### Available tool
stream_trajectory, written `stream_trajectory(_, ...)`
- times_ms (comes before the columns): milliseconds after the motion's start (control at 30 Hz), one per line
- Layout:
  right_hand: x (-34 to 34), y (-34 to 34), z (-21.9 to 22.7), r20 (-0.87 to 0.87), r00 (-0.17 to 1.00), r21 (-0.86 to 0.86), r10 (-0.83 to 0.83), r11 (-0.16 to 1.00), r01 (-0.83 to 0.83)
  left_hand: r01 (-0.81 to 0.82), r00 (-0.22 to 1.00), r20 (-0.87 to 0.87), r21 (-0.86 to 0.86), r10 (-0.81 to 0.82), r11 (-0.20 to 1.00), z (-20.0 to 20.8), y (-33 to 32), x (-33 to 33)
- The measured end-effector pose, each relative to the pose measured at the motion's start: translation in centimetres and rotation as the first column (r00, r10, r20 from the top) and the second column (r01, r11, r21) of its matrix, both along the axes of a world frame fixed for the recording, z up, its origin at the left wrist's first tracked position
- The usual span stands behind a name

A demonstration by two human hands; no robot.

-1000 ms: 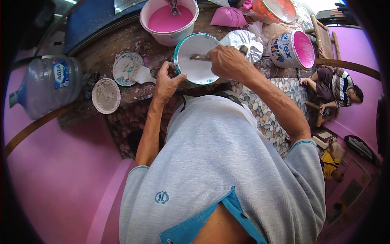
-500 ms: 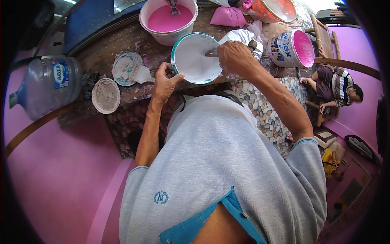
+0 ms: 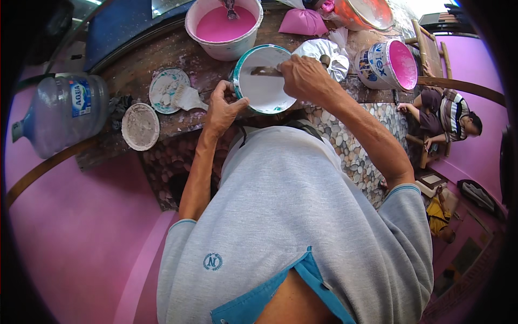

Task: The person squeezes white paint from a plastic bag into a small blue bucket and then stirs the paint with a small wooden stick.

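Observation:
A white bucket (image 3: 264, 97) with a green-smeared rim stands tilted toward me at the table's front edge, coated white inside. My left hand (image 3: 224, 108) is closed on its left rim, thumb over the edge. In my right hand (image 3: 307, 78), closed round its handle, is a flat-bladed scraper (image 3: 264, 71). The blade lies across the bucket's opening, and the rounded handle end sticks out beyond my fist. I cannot tell whether the blade touches the white contents.
A pink paint bucket (image 3: 224, 46) stands behind. White and pink bags (image 3: 302, 21) and another pink-lined bucket (image 3: 372, 65) are to the right. Leftward lie a brush (image 3: 189, 100), a smeared lid (image 3: 162, 89), a bowl (image 3: 140, 127) and a water jug (image 3: 67, 113). A person (image 3: 453, 110) sits at right.
The scraper blade has moved left and slightly up across the bucket's opening, along with my right hand. The bucket has tipped a little; my left hand stays on its rim.

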State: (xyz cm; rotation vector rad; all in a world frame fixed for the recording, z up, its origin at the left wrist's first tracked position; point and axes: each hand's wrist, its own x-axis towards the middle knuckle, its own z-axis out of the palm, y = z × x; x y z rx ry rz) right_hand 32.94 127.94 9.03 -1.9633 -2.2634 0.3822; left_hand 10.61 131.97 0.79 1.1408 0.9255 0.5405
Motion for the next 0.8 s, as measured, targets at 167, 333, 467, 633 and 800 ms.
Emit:
stream_trajectory(167, 0.7, -0.4, 1.2, 0.1, 0.988, -0.175, -0.119, 0.975, 0.135, 0.03, 0.999, -0.043, 0.035, -0.029, 0.999, 0.1, 0.1, 0.2)
stream_trajectory(333, 0.9, -2.3, 1.8, 0.086, 0.987, -0.291, -0.133, 0.944, 0.153, 0.051, 0.999, -0.005, 0.106, -0.05, 0.993, -0.1, -0.1, 0.5)
stream_trajectory(467, 0.2, -3.7, 2.0, -0.014, 0.997, -0.349, -0.075, 0.935, 0.065, 0.007, 1.0, -0.011, 0.039, -0.006, 0.999, 0.4, -0.1, 0.8)
stream_trajectory(633, -0.9, -2.6, 2.6, -0.028, 0.995, -0.374, -0.097, 0.924, 0.079, 0.015, 1.0, -0.008, 0.053, -0.015, 0.998, 0.3, -0.1, 0.9)
stream_trajectory(800, -0.2, -2.2, 1.0, -0.021, 0.987, -0.141, -0.162, 0.977, 0.158, 0.036, 0.999, -0.044, 0.083, -0.032, 0.996, 0.5, -0.1, 1.1)
